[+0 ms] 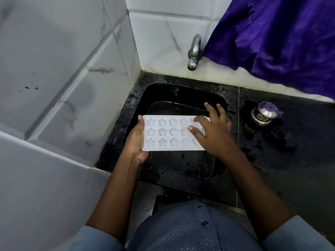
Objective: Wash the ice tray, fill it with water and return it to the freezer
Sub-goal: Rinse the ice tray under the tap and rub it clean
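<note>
- Ice tray (172, 133): white, star and flower moulds facing up, being held level over the black sink (181, 92), nearer than the tap (194, 53).
- Left hand (136, 142): gripping the tray's left end, fingers curling underneath.
- Right hand (212, 131): lying spread, straight fingers pressing on the right-end moulds.
- Tap: no stream showing.
- Progress, as judged: washing seemingly going on; filling and the freezer return still waiting; freezer not showing.
- Steel pot (265, 115): sitting on the wet surface (290, 169), right.
</note>
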